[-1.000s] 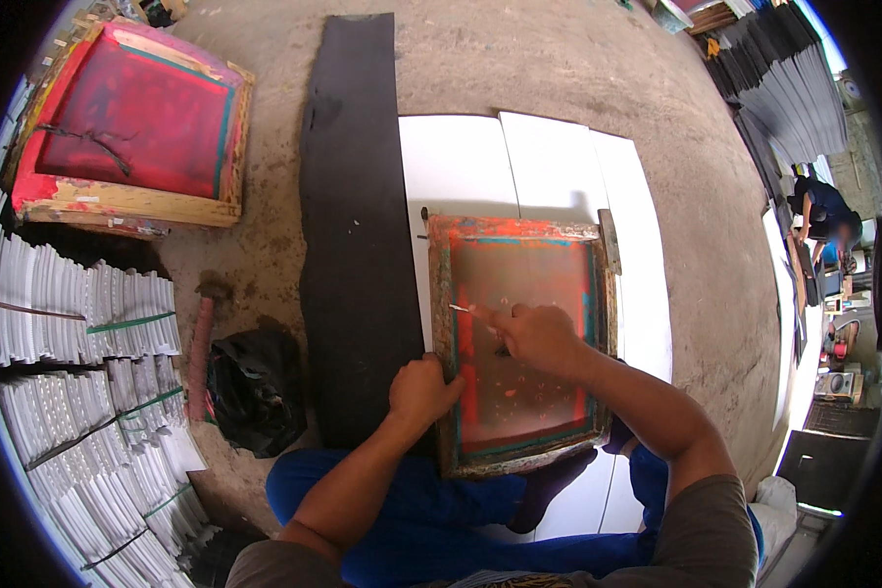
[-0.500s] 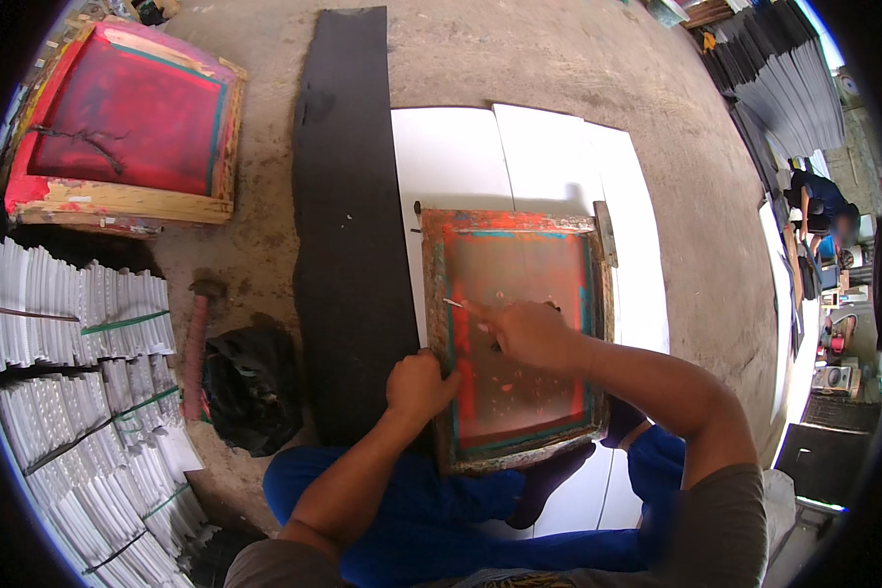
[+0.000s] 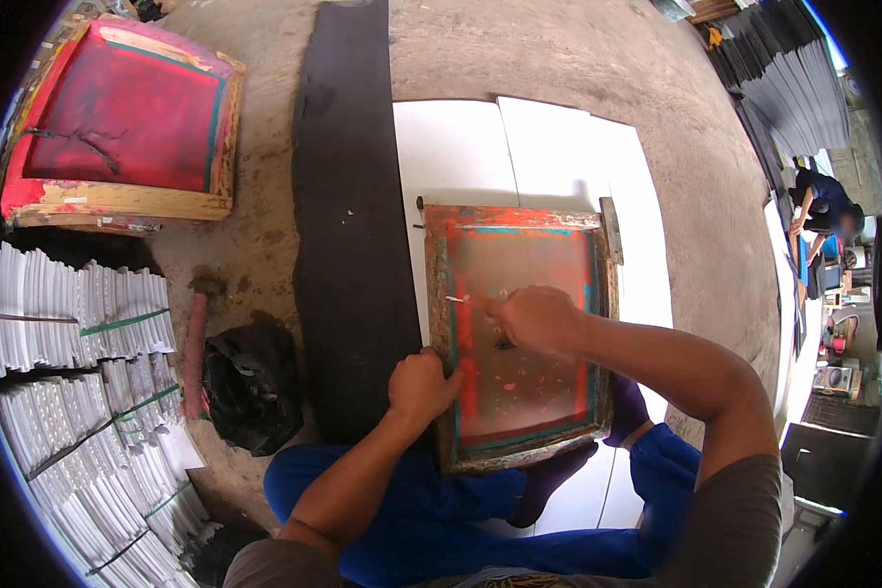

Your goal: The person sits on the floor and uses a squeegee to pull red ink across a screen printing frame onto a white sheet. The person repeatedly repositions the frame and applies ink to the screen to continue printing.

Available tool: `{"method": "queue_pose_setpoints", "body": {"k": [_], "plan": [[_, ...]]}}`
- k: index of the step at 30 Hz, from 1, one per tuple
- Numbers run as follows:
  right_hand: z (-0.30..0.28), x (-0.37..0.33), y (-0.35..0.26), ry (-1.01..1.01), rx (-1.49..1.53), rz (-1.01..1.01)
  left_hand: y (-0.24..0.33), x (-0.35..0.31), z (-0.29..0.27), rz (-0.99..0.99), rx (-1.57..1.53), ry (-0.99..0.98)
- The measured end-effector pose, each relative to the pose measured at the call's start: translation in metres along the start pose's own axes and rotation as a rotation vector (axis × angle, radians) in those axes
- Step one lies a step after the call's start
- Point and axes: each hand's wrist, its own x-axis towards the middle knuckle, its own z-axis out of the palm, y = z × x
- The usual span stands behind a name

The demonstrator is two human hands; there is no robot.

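Observation:
A silk-screen frame point(image 3: 443, 392) with worn, paint-stained wooden sides lies tilted across my lap. Its brownish see-through mesh point(image 3: 519, 412) is edged with red and teal and dotted with pale orange specks. My left hand point(image 3: 421, 390) is closed on the frame's left side, the thumb lying over the wood. Above the mesh, my right hand point(image 3: 534, 321) pinches a thin white-tipped stick point(image 3: 455, 299). The tip points at the left border of the mesh; whether it touches I cannot tell. A dark mark beneath that hand is partly covered.
White sheets point(image 3: 549, 147) and a long black sheet point(image 3: 348, 196) lie on the floor. At left are a red screen frame point(image 3: 127, 201), tied white stacks point(image 3: 78, 304), a red-handled hammer point(image 3: 196, 343) and a black plastic bag point(image 3: 252, 387). Another person point(image 3: 821, 201) bends over at far right.
My right hand has shifted slightly right and up over the mesh, with the stick still in it. My left hand keeps its hold on the frame.

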Motion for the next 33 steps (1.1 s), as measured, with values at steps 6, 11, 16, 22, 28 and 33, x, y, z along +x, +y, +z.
{"method": "queue_pose_setpoints", "body": {"k": [6, 11, 16, 22, 28, 33], "plan": [[0.002, -0.003, -0.021, -0.034, -0.003, 0.180, 0.000, -0.002, 0.002, 0.006, 0.012, 0.026], [0.024, -0.001, -0.006, 0.191, 0.555, 0.053, 0.000, -0.001, 0.003, 0.021, 0.003, 0.044], [0.033, 0.005, 0.006, 0.122, 0.769, 0.076, 0.002, -0.001, 0.000, 0.000, 0.015, 0.018], [0.046, 0.006, 0.009, 0.142, 0.934, 0.047, -0.002, -0.003, -0.001, 0.013, -0.026, 0.039], [0.037, -0.015, -0.010, 0.324, 0.580, 0.110, -0.004, -0.001, -0.002, 0.019, -0.029, 0.040], [0.037, -0.021, -0.013, 0.358, 0.392, 0.125, -0.005, 0.000, 0.001, 0.010, -0.004, 0.035]]}}
